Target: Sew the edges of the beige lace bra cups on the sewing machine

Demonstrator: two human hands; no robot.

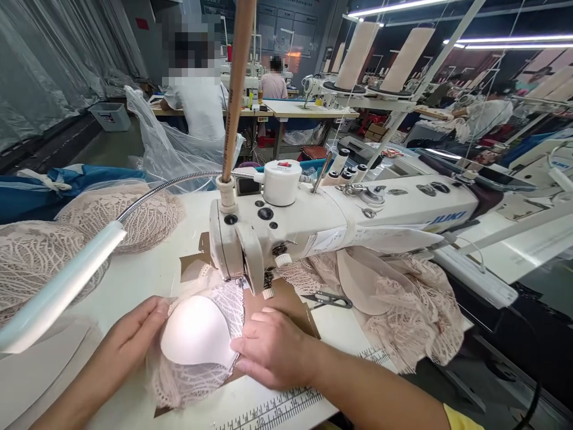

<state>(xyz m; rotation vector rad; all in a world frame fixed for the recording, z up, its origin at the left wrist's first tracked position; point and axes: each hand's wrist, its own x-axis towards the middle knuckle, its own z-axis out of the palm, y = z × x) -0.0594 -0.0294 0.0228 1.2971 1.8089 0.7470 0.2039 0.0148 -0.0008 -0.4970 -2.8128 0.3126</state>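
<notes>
A white moulded bra cup (196,330) lies on beige lace fabric (192,382) below the head of a white sewing machine (282,224). At the cup's left side, my left hand (138,325) is closed on the lace edge, thumb and fingers together. My right hand (275,346) has its fingers curled and pressed on the lace at the cup's right edge, close to the needle area. The lace's upper right border runs under the presser foot, which is partly hidden. Thread snips (329,300) lie to the right of the machine head.
Lace-covered pieces (134,218) are stacked at the left, and a lace pile (412,304) lies at the right. A tubular lamp (67,283) reaches in from the left. Ruler markings (277,412) run along the front edge. Thread cones (358,57) stand behind; a person (199,107) sits farther back.
</notes>
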